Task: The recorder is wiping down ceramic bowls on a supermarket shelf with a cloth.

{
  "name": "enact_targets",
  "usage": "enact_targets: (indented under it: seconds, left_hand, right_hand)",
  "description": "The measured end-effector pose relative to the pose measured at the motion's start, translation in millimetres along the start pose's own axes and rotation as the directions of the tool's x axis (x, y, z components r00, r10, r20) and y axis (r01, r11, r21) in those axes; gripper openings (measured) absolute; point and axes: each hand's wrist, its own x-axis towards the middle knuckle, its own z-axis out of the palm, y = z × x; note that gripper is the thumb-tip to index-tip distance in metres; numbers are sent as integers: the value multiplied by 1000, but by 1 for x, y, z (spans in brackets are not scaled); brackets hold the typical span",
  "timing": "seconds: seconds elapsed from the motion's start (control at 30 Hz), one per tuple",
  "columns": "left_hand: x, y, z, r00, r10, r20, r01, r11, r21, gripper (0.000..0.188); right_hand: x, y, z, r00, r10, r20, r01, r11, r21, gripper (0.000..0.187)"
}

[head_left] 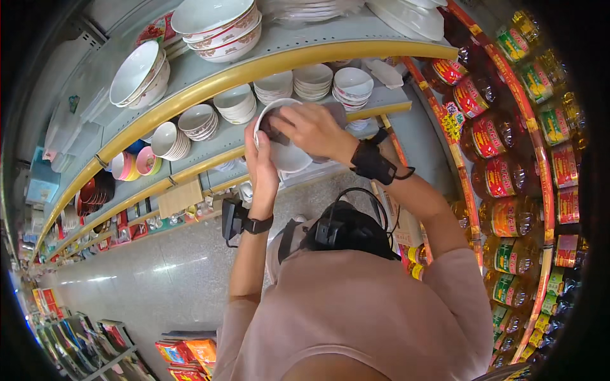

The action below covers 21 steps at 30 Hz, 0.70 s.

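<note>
I have the left hand [262, 170] grasping 1 white bowl [289, 157] by its side, in front of the yellow-edged shelves [279, 65]; the right hand [319, 130] grasps a greyish cloth [274, 131] inside the bowl.

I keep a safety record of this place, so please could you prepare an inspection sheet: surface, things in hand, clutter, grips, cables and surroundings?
Surface: grey shelf with a yellow front edge, carrying dishes.
Things in hand: white bowl, tilted; greyish cloth, partly hidden.
Clutter: stacked bowls behind the hands; cardboard piece at a lower shelf edge.
Grips: left hand holds the bowl's left side; right hand holds the cloth, fingers reaching into the bowl.
Cables: black cable curving beside dark gear; its ends are unclear.
Surroundings: labelled bottles on the right; grey floor below.
</note>
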Motion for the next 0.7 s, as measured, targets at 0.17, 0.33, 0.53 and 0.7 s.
enact_targets:
  seconds: [0.17, 0.33, 0.53, 0.7]
  left_hand:
    - [2, 3, -2, 999, 36, 39, -44, 977, 207, 47]
    - [2, -3, -9, 998, 60, -26, -62, 994, -85, 51]
    - [11, 18, -2, 989, 144, -29, -141, 986, 90, 51]
    - [5, -18, -4, 990, -131, -48, 122, 980, -157, 54]
  right_hand:
    - [-9, -19, -7, 858, 371, 355, -408, 912, 34, 18]
    - [12, -17, -4, 893, 450, 14, -388, 753, 531, 29]
    - [9, -19, -24, 852, 514, 99, -515, 857, -12, 20]
    - [-8, -1, -22, 843, 417, 341, -531, 751, 393, 26]
